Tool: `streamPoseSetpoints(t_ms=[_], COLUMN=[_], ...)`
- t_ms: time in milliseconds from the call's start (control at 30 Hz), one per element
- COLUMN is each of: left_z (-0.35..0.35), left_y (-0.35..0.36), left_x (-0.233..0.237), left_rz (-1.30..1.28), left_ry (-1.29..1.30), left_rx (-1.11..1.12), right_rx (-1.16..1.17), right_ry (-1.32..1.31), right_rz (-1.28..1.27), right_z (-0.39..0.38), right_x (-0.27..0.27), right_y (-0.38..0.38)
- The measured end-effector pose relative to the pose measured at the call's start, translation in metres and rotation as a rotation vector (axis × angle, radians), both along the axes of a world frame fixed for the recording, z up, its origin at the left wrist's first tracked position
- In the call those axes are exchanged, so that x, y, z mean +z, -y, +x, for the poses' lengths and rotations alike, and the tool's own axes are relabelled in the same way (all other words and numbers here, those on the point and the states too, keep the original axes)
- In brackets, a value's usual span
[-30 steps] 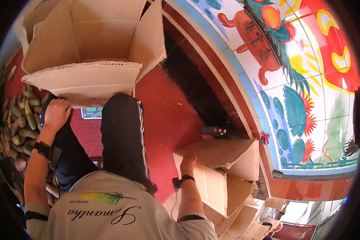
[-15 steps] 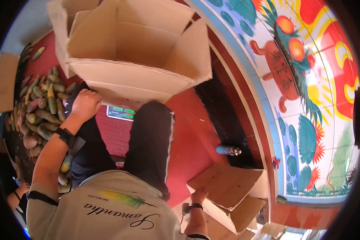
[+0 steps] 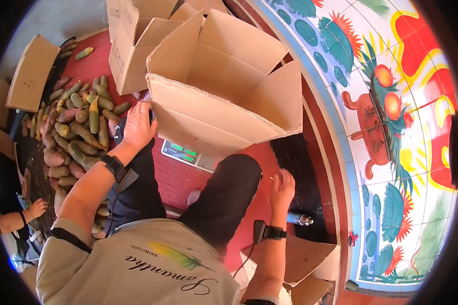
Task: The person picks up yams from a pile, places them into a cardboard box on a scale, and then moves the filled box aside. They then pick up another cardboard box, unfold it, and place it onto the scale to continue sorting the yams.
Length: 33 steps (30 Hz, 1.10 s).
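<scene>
My left hand [image 3: 139,125] has its fingers bent against the lower left side of an open cardboard box [image 3: 208,109], above my left knee. The box sits tilted in view with its flaps up, and its inside shows bare cardboard. Beneath its front edge a scale [image 3: 180,152] with green lit displays shows partly; the rest is hidden by the box. My right hand [image 3: 282,189] is raised beside my right knee, fingers apart, holding nothing. Just below it, a folded cardboard box [image 3: 305,262] lies partly behind my forearm.
A heap of long green, brown and reddish root-like vegetables [image 3: 79,127] covers the floor at left. More cardboard boxes [image 3: 132,56] stand behind the open one. A metal flask [image 3: 300,219] lies near the painted tile wall [image 3: 361,203]. Another person's hand [image 3: 37,209] is at far left.
My right hand has lifted off the folded cardboard at lower right and moved up beside my knee. My left hand has come against the open box's side, and the box has turned slightly.
</scene>
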<state>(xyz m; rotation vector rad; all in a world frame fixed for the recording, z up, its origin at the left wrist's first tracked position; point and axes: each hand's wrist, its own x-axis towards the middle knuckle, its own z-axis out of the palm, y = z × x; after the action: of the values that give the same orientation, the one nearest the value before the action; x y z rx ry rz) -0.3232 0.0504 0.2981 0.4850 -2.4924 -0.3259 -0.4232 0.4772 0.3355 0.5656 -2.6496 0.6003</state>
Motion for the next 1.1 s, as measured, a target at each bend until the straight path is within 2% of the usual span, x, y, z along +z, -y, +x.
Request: streamPoseSetpoints(t_ms=[67, 167, 233, 333, 400, 500, 833, 933, 1000, 1100], left_z=[-0.001, -0.003, -0.004, -0.005, -0.004, -0.004, 0.002, 0.003, 0.001, -0.001], left_y=[0.002, -0.002, -0.002, -0.003, -0.005, -0.007, -0.008, -0.007, -0.008, -0.008], left_x=[-0.001, 0.006, 0.002, 0.003, 0.008, 0.008, 0.003, 0.006, 0.002, 0.001], left_rz=[0.081, 0.004, -0.003, 0.086, 0.091, 0.131, 0.145, 0.151, 0.134, 0.147], left_ry=[0.051, -0.024, 0.148, 0.163, 0.15, 0.172, 0.164, 0.154, 0.082, 0.103], left_rx=[0.032, -0.007, -0.008, -0.08, -0.098, -0.125, -0.225, -0.308, -0.348, -0.341], right_rx=[0.097, 0.124, 0.116, 0.12, 0.116, 0.088, 0.168, 0.192, 0.169, 0.159], right_ry=[-0.041, -0.041, 0.027, 0.077, 0.149, 0.314, 0.238, 0.317, 0.366, 0.448], right_rz=[-0.048, -0.005, 0.001, -0.019, -0.214, -0.305, -0.444, -0.578, -0.828, -0.855], right_z=[-0.011, -0.022, -0.025, -0.032, -0.036, -0.027, -0.032, -0.035, -0.037, -0.039], right_x=[0.015, 0.012, 0.005, -0.016, -0.03, -0.014, -0.021, -0.022, -0.026, -0.022], right_y=[0.037, 0.072, 0.086, 0.094, 0.093, 0.099, 0.096, 0.094, 0.093, 0.089])
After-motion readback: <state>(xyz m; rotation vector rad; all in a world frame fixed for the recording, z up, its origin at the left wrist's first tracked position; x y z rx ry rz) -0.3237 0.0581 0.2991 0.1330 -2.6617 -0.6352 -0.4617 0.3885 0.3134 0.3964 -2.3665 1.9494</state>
